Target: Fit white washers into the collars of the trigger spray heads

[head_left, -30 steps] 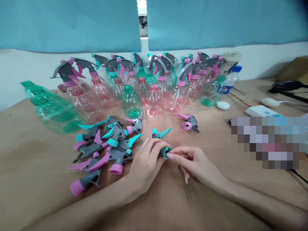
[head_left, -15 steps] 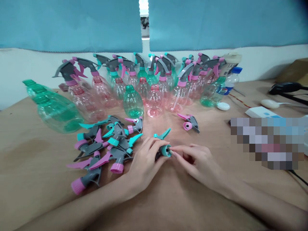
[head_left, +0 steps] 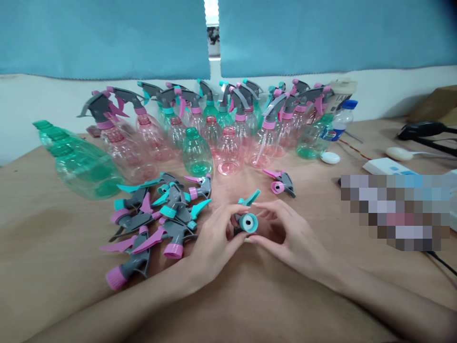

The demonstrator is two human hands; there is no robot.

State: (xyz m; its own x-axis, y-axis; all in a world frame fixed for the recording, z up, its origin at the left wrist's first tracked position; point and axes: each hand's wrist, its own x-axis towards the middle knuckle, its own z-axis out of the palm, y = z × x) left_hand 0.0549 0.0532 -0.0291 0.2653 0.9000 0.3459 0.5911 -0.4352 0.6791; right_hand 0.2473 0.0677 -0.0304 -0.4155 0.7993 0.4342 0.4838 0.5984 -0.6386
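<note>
From seven o'clock the left hand [head_left: 215, 235] curved thumb and fingers round the grey-and-turquoise plastic spray-trigger head [head_left: 242, 218], holding it towards five o'clock from mid-view. From four o'clock the right hand [head_left: 295, 234] arched in a wide C about the round turquoise collar [head_left: 249, 231], contact unclear; half a second earlier it had pinched at the mouth, where a white ring [head_left: 244, 222] now showed

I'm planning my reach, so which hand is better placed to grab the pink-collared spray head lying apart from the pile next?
Probably your right hand: that pink-collared spray head lies just beyond it. Your left hand is farther away and appears to be gripping the teal-collared spray head.
</note>
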